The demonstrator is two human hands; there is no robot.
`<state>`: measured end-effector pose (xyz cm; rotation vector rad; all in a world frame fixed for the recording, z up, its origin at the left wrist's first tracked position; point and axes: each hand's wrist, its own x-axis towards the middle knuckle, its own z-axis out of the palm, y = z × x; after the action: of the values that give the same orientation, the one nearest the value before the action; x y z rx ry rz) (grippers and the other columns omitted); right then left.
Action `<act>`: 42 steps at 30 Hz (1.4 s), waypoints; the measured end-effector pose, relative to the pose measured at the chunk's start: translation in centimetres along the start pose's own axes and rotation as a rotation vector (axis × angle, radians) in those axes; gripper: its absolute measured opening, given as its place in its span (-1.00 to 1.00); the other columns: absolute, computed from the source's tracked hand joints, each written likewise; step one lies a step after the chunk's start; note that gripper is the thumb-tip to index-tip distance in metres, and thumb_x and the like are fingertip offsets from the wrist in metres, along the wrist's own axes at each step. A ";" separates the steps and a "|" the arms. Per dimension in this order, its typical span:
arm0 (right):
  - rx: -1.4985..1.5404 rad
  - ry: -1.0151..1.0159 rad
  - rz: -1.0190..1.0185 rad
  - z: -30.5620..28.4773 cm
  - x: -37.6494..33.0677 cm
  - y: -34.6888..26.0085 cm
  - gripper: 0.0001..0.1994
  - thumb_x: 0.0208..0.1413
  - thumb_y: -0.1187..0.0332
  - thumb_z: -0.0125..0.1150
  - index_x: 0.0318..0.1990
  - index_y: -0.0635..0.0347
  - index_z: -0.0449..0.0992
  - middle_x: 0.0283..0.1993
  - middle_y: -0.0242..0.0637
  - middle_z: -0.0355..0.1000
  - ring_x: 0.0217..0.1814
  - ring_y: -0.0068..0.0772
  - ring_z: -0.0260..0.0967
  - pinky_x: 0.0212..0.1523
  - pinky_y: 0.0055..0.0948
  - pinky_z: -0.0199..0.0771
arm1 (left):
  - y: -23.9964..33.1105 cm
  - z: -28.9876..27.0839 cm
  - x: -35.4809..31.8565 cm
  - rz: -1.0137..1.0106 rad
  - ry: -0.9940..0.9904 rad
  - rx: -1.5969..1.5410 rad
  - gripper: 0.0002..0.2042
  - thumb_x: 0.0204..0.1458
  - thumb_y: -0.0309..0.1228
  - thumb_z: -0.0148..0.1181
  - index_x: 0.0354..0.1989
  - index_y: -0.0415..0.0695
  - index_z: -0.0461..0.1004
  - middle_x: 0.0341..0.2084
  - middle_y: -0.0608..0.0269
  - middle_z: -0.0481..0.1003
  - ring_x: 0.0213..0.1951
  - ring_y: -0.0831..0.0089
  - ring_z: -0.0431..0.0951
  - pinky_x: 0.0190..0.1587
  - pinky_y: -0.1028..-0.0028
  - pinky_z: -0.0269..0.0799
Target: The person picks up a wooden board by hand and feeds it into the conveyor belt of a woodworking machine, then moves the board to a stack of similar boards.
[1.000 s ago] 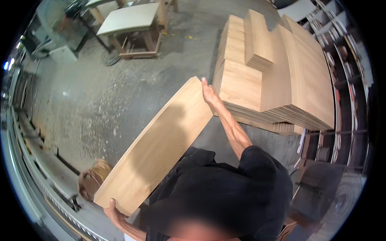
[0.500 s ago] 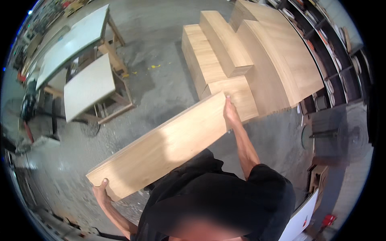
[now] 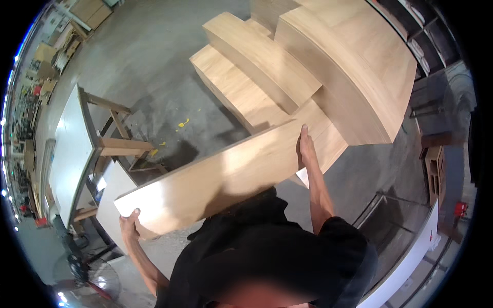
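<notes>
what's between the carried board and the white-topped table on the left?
Head view: bare grey concrete floor with a few yellow flecks separates the wooden board from the white-topped table; the table's wooden legs jut into that gap.

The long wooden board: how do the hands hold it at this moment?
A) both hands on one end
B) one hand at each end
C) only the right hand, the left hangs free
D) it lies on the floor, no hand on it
B: the left hand grips one end of the long wooden board and the right hand the other.

The board [image 3: 215, 179] has swung round — nearer the stacks [image 3: 308, 72].
</notes>
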<state>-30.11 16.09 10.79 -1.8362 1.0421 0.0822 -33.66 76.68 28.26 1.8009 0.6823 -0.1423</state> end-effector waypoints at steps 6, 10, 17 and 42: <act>0.166 0.000 0.212 0.5 5.1 -3.1 -0.08 0.18 -0.30 -0.46 0.03 0.64 0.33 0.06 0.35 0.31 0.21 0.14 0.23 0.23 -0.25 0.11 | 11.5 6.3 12.9 0.033 -0.206 0.136 -0.18 -0.36 -0.15 0.50 0.10 -0.35 0.30 -0.06 0.07 0.44 -0.04 0.22 0.44 0.02 0.29 0.35; 0.207 0.138 0.202 0.3 7.1 -3.2 -0.12 0.18 -0.30 -0.42 -0.01 0.57 0.39 -0.08 0.20 0.43 0.03 -0.03 0.37 0.07 -0.29 0.29 | 17.0 11.4 22.1 0.027 -0.333 0.198 -0.30 -0.26 -0.27 0.46 0.08 -0.34 0.32 -0.10 0.09 0.47 -0.09 0.27 0.49 -0.03 0.30 0.40; 0.570 0.475 0.172 1.7 9.2 -6.8 -0.22 0.18 -0.29 -0.31 -0.45 0.43 0.45 -0.58 -0.32 0.32 -0.52 -0.49 0.19 -0.49 -0.36 0.27 | 28.3 26.8 37.9 -0.011 -0.607 0.325 -0.30 -0.24 -0.27 0.47 0.05 -0.42 0.31 -0.16 -0.06 0.49 -0.13 0.20 0.53 -0.06 0.29 0.47; -0.564 0.629 0.441 1.1 17.6 -8.5 -0.21 0.09 -0.27 -0.12 -0.02 0.48 0.39 -0.20 0.26 0.44 -0.12 0.24 0.39 0.09 0.01 0.25 | 35.6 67.3 60.2 -0.026 -1.197 0.677 -0.34 -0.13 -0.12 0.38 0.02 -0.41 0.35 -0.16 0.01 0.48 -0.19 0.24 0.52 -0.13 0.34 0.43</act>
<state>-12.84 7.28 7.94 -2.1495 2.0221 0.0651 50.24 31.74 9.37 1.8910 -0.2575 -1.4650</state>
